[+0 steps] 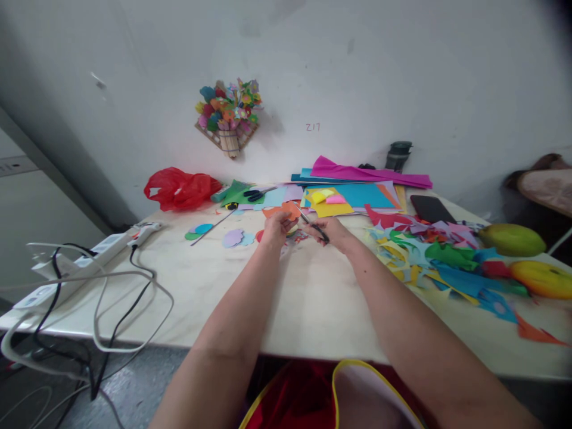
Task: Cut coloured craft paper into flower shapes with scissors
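My left hand (279, 226) is closed on a piece of orange paper (286, 210) above the middle of the table. In my right hand (333, 232) is a pair of scissors (320, 231) with dark handles, the blades pointing up and left at the orange paper's right edge. Whether the blades touch the paper I cannot tell. Small cut shapes lie under and beside my hands. To the left are scalloped lilac paper shapes (233, 238) and a blue round piece (204, 229).
A red plastic bag (181, 189), second scissors (254, 195) and stacked coloured sheets (357, 196) lie at the back. Scraps (451, 253), a dark phone (431, 208) and two mango-like fruits (513, 239) are right. A power strip (96, 253) with tangled cables lines the left edge.
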